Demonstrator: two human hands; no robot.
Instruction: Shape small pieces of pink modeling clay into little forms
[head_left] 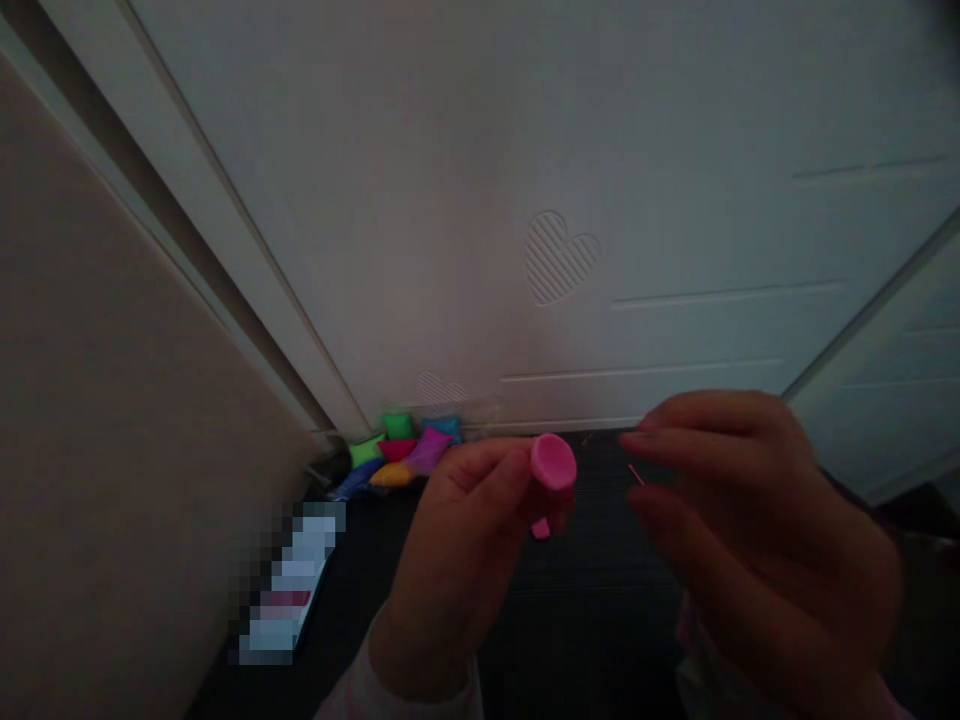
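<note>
My left hand (469,545) is closed around a lump of pink modelling clay (553,462), pinched between thumb and fingers. Its top is a round, slightly hollowed disc like a shallow cup. To the right, my right hand (750,510) is held with thumb and fingertips apart, and nothing shows in its grip. A thin pinkish stick (636,475) appears in the gap between those fingers, apparently on the dark surface behind. Below the clay, a small pink piece (540,528) lies on the dark surface, partly hidden by my left fingers.
Several colourful soft packets (397,452) lie heaped at the back left, against a white door-like panel (450,250) with embossed hearts. A pale blue rectangular thing (292,580), blurred out, rests on the dark surface (585,620) near the left wall (112,400).
</note>
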